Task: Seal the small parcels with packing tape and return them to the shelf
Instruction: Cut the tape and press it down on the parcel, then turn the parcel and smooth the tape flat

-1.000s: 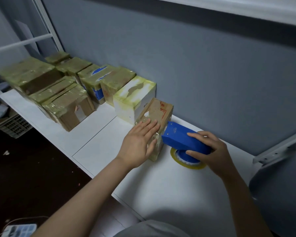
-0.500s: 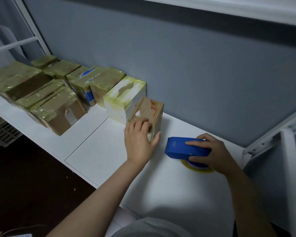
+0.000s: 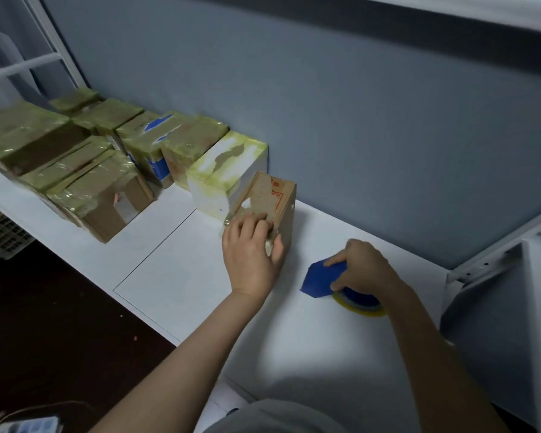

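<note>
Cardboard parcel (image 3: 275, 198) is gripped by the left hand (image 3: 253, 248), apparently smoothing its sealed face, the right hand (image 3: 364, 270) clasping the blue tape dispenser (image 3: 319, 279); next likely needs another strip or shelving.

Eight taped parcels (image 3: 107, 198), one brown parcel (image 3: 277, 195), one tape dispenser (image 3: 320, 279), one left hand (image 3: 251, 256), one right hand (image 3: 366, 267)

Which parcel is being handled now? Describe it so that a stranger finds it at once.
On the white shelf along the grey wall, a row of taped parcels runs from the left. The brown parcel stands at its right end, next to the white box, held by the left hand. Only it shows bare brown cardboard with red print; its neighbours are wrapped in yellowish tape.
</note>
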